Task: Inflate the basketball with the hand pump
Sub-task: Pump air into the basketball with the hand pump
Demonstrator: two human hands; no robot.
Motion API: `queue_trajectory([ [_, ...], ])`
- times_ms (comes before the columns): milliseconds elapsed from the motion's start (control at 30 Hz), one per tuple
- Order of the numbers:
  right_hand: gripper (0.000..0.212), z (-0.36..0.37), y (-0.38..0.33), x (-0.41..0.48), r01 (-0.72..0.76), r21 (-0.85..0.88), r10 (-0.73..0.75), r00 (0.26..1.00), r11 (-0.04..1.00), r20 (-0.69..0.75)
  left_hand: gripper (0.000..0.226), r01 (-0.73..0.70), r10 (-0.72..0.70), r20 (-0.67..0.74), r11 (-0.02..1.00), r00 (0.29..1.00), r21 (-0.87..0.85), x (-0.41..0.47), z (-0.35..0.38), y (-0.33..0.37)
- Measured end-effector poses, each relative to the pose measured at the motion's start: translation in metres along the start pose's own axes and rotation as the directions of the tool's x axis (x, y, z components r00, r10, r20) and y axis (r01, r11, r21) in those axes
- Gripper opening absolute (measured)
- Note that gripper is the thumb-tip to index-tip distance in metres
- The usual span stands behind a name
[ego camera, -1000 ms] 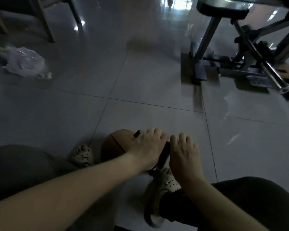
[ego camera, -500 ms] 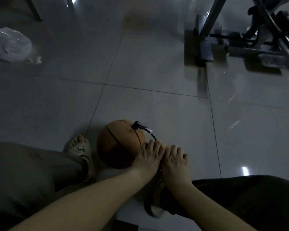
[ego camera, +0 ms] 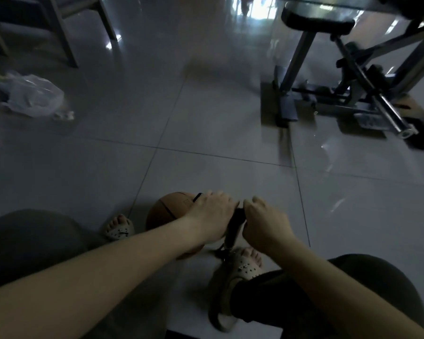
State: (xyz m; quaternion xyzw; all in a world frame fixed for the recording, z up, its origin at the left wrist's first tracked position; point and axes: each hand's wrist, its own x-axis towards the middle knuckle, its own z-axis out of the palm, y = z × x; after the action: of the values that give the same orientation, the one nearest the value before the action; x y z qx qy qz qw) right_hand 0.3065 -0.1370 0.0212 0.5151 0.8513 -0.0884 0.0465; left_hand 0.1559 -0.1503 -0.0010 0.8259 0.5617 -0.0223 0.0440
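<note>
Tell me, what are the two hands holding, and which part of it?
The hand pump, by the handle at its top: the left hand grips one end, the right hand the other.

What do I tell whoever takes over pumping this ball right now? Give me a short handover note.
Left hand: fingers curled over the top of the hand pump, gripping its handle.
Right hand: gripping the same handle from the other side.
Things: the basketball sits on the floor just left of the pump. The pump's base is by the sandalled right foot.
Done: a black hose connector sits on top of the ball, so it looks hooked up.
Left: keep pumping. The view does not show how firm the ball is, so check by feel.
</note>
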Motion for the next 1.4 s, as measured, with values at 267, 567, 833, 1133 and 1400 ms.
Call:
queue_trajectory([
  [267,0.026,0.013,-0.006,-0.008,-0.029,-0.046,0.022,0.990,0.999,-0.139,0.042,-0.115,0.100,-0.194,0.991,0.976,-0.072,-0.005,0.007,0.007],
  [567,0.018,0.100,0.014,0.018,-0.069,-0.119,0.053,0.990,0.991,-0.130,0.022,-0.011,0.004,-0.067,0.996,0.998,-0.094,0.017,0.101,0.008],
  [833,0.009,0.135,0.016,0.028,-0.099,-0.092,0.104,0.993,0.991,0.052,0.025,0.030,-0.032,-0.025,0.996,0.999,-0.088,0.016,0.132,0.013],
  [1133,0.021,0.046,-0.006,0.015,-0.045,-0.087,0.084,0.842,0.995,0.533,0.041,-0.066,0.105,0.246,0.985,0.963,-0.161,0.002,0.077,-0.004],
  [1400,0.009,-0.043,-0.003,0.005,-0.013,-0.057,0.013,1.000,0.998,-0.001,0.012,-0.055,0.007,-0.198,0.971,0.980,-0.234,0.003,-0.031,-0.022],
])
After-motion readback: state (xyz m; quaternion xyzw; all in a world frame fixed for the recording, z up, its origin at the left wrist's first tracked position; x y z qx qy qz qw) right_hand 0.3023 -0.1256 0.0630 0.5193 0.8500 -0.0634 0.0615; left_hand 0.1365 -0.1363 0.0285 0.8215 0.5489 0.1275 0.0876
